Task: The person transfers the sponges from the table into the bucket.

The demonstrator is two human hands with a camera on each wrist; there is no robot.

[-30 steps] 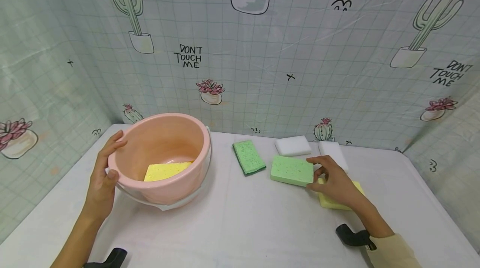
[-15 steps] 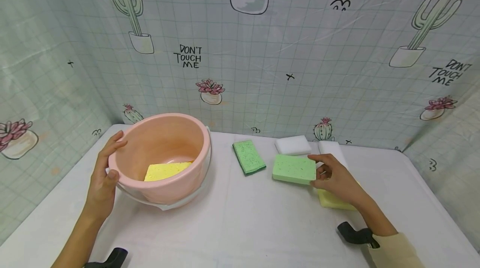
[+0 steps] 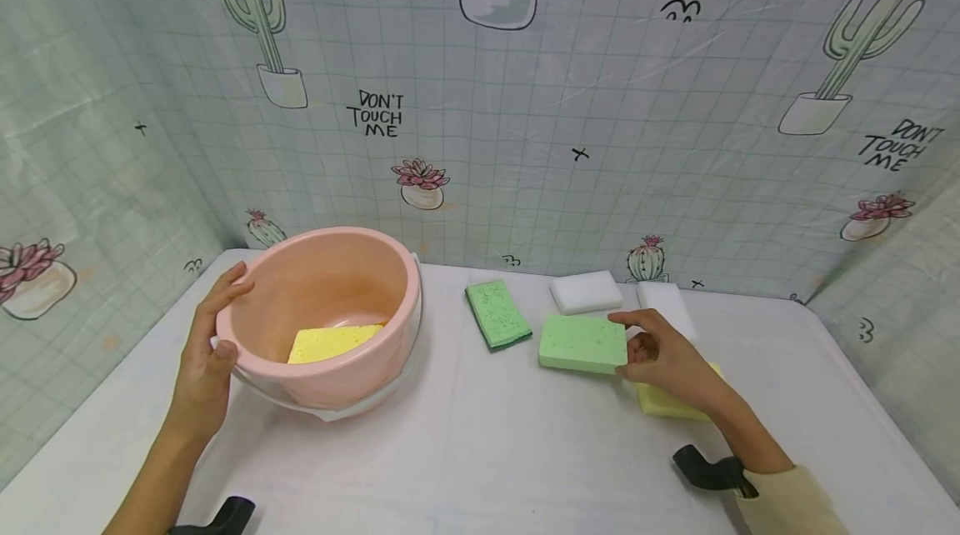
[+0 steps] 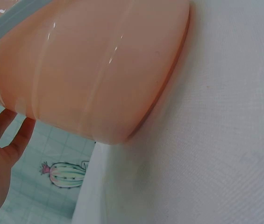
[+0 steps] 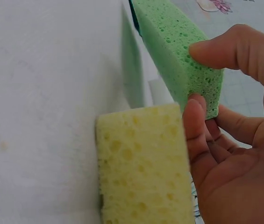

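Observation:
My right hand pinches a light green sponge by its right end, thumb on one side and fingers on the other. In the right wrist view the green sponge is raised off the white surface, its shadow apart from it. A yellow sponge lies just below that hand, partly hidden by it in the head view. At the left, my left hand grips the rim of a pink bucket, which leans toward me. Inside it lies another yellow sponge. The left wrist view shows fingers against the bucket's outer wall.
A green sponge with a dark green underside lies between bucket and right hand. Two white sponges lie behind, one partly covered by the right hand. A cactus-printed cloth hangs at the back and sides.
The light green sponge in my right hand rose slightly and moved right, then came a little lower and back left. The left hand and the bucket have stayed still.

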